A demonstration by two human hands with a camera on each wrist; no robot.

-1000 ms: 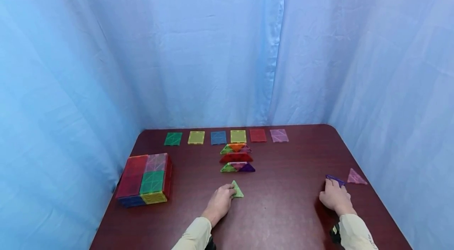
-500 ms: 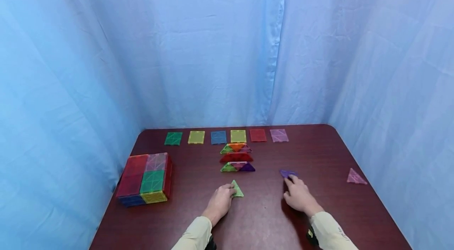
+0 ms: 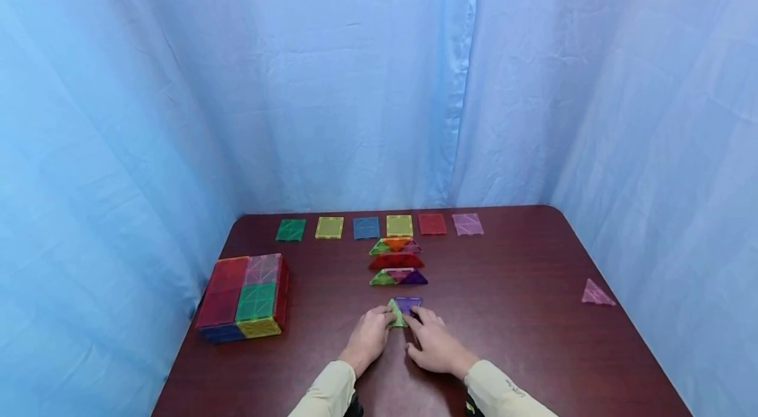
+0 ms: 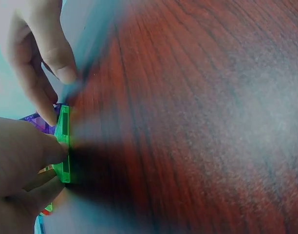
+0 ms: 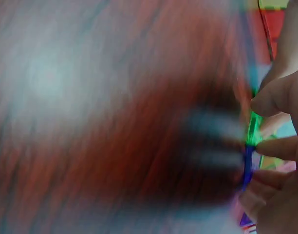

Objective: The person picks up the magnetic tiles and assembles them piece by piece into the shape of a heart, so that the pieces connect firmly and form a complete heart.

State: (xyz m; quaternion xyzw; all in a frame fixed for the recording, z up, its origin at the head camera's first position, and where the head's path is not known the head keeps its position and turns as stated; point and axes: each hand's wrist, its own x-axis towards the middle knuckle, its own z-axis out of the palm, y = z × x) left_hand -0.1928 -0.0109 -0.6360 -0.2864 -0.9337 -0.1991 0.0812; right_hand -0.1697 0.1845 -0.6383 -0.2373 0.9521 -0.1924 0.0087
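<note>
A: Bg's pale blue curtain (image 3: 355,75) round a dark red-brown tbl (image 3: 509,338), right?
B: Yep. Sq tiles (image 3: 366,228) in a row along the tbl's top edge, mid-frame; 3 trapezoid strips (image 3: 395,262) just below. Tile box (image 3: 256,300) at lower left, pink tri (image 3: 597,294) at lower right.
A: Where's the green tri (image 3: 397,312)?
B: Lower ctr, on the tbl. Purple tile (image 3: 407,304) sits right beside it, edges touching afaict.
A: L hand (image 3: 370,336)?
B: Lower ctr, just left of the green tri; thumb + fingers grip it.
A: R hand (image 3: 437,339)?
B: Lower ctr too, to the right. Fingers fairly straight, tips resting on the purple tile, index by the green edge; thumb's apart, off the tiles. R wrist cam's pretty blurry, btw.
</note>
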